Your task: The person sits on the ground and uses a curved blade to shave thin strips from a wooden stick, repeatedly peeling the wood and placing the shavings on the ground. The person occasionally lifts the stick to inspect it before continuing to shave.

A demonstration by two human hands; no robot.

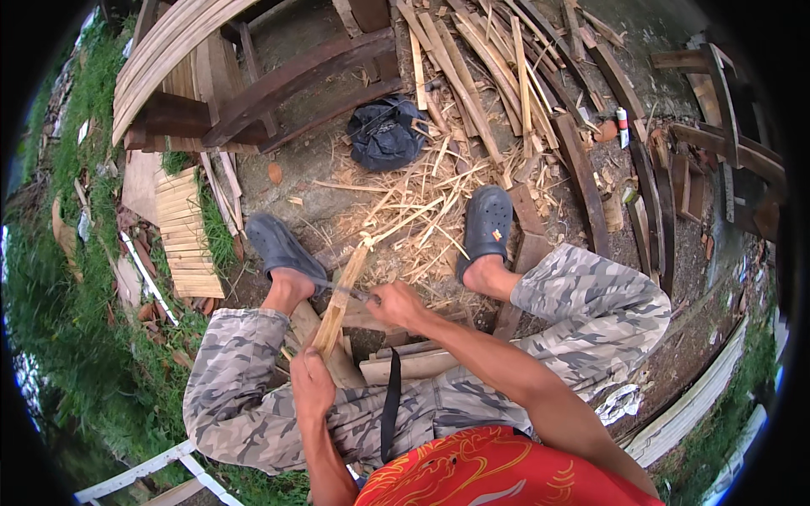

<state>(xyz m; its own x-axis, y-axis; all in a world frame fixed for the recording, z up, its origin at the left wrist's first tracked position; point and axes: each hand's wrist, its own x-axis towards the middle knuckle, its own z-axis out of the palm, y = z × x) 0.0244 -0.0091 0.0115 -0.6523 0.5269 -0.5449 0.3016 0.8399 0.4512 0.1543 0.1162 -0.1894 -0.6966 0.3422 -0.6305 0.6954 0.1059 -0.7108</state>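
My left hand (312, 386) is closed round the near end of a pale wooden strip (336, 314), which slants up and away from me between my feet. Frayed shavings curl at its far end. In my right hand (398, 305) is the handle of a knife (359, 294). Its thin blade lies across the strip about halfway along, pointing left toward my ankle. Beneath the strip rests a thicker piece of wood (340, 364), partly hidden by the strip and my left hand.
Loose wood shavings (413, 223) cover the ground between my dark clogs (488, 221). Ahead are a black plastic bag (386, 135) and a wooden bench (295, 80). Long wooden strips (460, 76) lie at the far right, near a white and red tube (623, 128). A slatted wooden panel (187, 236) lies left.
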